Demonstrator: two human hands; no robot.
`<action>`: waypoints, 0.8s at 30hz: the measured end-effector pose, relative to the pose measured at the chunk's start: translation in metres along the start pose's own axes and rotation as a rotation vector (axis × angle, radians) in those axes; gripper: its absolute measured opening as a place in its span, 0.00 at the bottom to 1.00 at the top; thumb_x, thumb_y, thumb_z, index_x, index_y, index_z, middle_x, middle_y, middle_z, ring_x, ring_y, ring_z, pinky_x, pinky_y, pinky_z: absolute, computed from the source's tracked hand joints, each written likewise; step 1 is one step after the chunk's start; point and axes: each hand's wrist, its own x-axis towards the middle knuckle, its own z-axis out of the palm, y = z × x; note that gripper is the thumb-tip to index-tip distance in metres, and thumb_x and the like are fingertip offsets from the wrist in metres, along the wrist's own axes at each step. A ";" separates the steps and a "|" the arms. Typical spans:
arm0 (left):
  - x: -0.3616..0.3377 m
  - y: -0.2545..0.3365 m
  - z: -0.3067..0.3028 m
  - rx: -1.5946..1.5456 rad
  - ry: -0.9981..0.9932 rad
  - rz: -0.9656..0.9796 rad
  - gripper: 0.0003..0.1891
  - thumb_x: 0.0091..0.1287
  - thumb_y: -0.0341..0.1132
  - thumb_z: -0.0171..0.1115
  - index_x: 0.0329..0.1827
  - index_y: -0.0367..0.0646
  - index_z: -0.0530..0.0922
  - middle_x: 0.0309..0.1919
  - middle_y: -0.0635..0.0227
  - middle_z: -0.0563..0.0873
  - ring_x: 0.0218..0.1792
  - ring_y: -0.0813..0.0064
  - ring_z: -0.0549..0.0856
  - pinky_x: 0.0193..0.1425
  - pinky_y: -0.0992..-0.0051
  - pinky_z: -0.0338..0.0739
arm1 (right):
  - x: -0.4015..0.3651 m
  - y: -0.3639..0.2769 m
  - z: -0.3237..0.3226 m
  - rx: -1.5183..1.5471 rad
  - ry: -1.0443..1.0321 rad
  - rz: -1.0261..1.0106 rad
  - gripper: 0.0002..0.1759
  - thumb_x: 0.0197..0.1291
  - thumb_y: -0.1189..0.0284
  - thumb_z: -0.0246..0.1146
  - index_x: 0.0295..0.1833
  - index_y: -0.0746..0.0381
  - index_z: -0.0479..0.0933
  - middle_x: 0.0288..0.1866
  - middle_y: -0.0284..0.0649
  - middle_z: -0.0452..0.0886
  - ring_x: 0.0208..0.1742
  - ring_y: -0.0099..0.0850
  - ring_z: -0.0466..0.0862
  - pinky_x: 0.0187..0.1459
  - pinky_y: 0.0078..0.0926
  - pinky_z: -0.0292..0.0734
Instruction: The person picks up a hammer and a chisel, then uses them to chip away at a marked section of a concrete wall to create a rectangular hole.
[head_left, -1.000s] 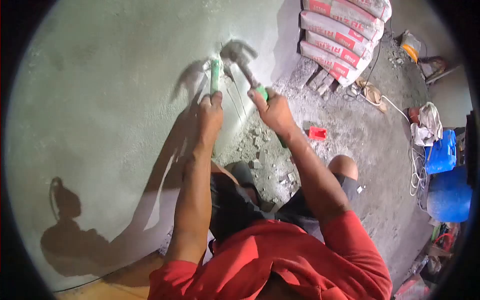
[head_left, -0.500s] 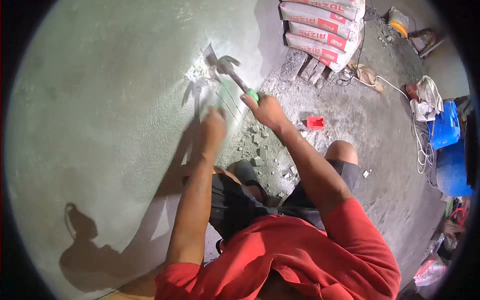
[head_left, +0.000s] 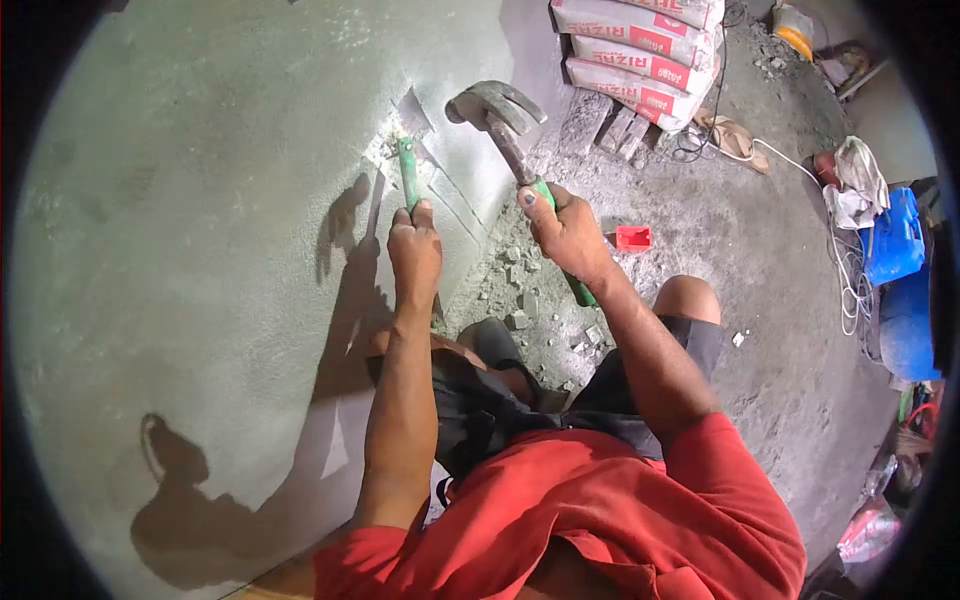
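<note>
My right hand (head_left: 570, 232) is wrapped round the green grip of a claw hammer (head_left: 507, 125), its steel head raised away from the wall (head_left: 220, 230). In my left hand (head_left: 415, 250) is a green chisel (head_left: 407, 165), pointing up at a chipped, whitish patch (head_left: 385, 150) in the wall. The chisel's tip is hard to make out against the broken plaster. Cut lines run down from the patch beside the chisel.
Cement bags (head_left: 640, 60) are stacked on wood blocks by the wall. Rubble (head_left: 518, 300) lies on the floor near my feet, with a small red box (head_left: 632, 238) beyond. Blue jugs (head_left: 890, 245) and a white cable (head_left: 845, 290) are at the right.
The hammer head has moved back from the chisel and wall, to the right. My left hand, blurred before, now shows clearly with the chisel against the patch.
</note>
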 end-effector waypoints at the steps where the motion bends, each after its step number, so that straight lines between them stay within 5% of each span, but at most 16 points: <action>1: 0.002 -0.007 0.000 -0.013 0.005 -0.027 0.21 0.78 0.44 0.54 0.44 0.29 0.77 0.32 0.41 0.82 0.33 0.43 0.82 0.42 0.54 0.75 | 0.001 -0.003 0.000 0.024 -0.009 -0.022 0.34 0.71 0.44 0.56 0.44 0.70 0.79 0.24 0.54 0.78 0.29 0.45 0.80 0.38 0.43 0.76; 5: -0.001 -0.007 -0.002 0.064 0.034 -0.051 0.20 0.77 0.45 0.55 0.42 0.30 0.76 0.31 0.42 0.82 0.33 0.43 0.81 0.41 0.54 0.74 | 0.003 -0.013 -0.001 0.067 -0.032 -0.054 0.34 0.71 0.44 0.56 0.40 0.70 0.78 0.21 0.50 0.76 0.27 0.33 0.75 0.35 0.40 0.75; 11: -0.010 -0.001 -0.004 0.056 0.067 0.008 0.21 0.77 0.46 0.54 0.41 0.32 0.76 0.31 0.41 0.81 0.33 0.42 0.81 0.42 0.52 0.73 | -0.008 -0.039 -0.006 0.100 -0.017 -0.135 0.32 0.70 0.45 0.58 0.37 0.69 0.77 0.20 0.49 0.74 0.26 0.31 0.74 0.32 0.38 0.74; 15: -0.012 0.004 -0.006 0.053 0.068 0.024 0.21 0.77 0.47 0.54 0.41 0.32 0.76 0.31 0.41 0.82 0.33 0.42 0.81 0.41 0.52 0.73 | -0.007 -0.039 0.021 0.118 0.060 -0.243 0.32 0.68 0.45 0.60 0.38 0.69 0.77 0.21 0.50 0.75 0.26 0.32 0.75 0.33 0.38 0.75; 17: -0.008 0.006 -0.003 0.077 0.100 0.029 0.22 0.77 0.48 0.53 0.40 0.31 0.76 0.31 0.40 0.82 0.32 0.42 0.81 0.40 0.53 0.74 | 0.005 -0.004 0.061 0.108 0.132 -0.267 0.34 0.67 0.43 0.60 0.39 0.70 0.78 0.25 0.55 0.79 0.27 0.44 0.82 0.36 0.43 0.77; 18: -0.003 -0.002 -0.001 0.032 0.074 0.022 0.23 0.77 0.48 0.52 0.40 0.30 0.75 0.29 0.44 0.82 0.29 0.47 0.81 0.37 0.55 0.74 | 0.022 0.016 0.073 -0.155 0.020 -0.138 0.36 0.67 0.41 0.58 0.41 0.71 0.78 0.28 0.61 0.81 0.34 0.59 0.84 0.39 0.48 0.78; 21: 0.001 0.002 -0.005 -0.141 0.013 -0.145 0.22 0.76 0.47 0.53 0.41 0.31 0.76 0.25 0.54 0.81 0.22 0.60 0.79 0.29 0.62 0.74 | 0.039 0.014 0.062 -0.143 -0.031 -0.064 0.38 0.68 0.40 0.55 0.42 0.71 0.79 0.30 0.64 0.82 0.38 0.65 0.83 0.41 0.52 0.78; 22: -0.005 0.017 -0.018 -0.294 -0.077 -0.251 0.19 0.76 0.47 0.53 0.41 0.36 0.75 0.22 0.68 0.76 0.16 0.75 0.75 0.20 0.71 0.70 | 0.038 0.005 0.055 -0.136 -0.024 -0.075 0.36 0.70 0.43 0.56 0.42 0.72 0.78 0.27 0.62 0.81 0.35 0.63 0.84 0.39 0.48 0.78; 24: -0.005 0.030 -0.024 -0.347 -0.073 -0.286 0.18 0.77 0.47 0.53 0.41 0.38 0.75 0.20 0.71 0.74 0.15 0.79 0.72 0.18 0.74 0.67 | 0.031 -0.023 0.039 -0.019 0.005 -0.107 0.34 0.69 0.44 0.58 0.41 0.72 0.78 0.26 0.61 0.80 0.34 0.61 0.83 0.38 0.47 0.78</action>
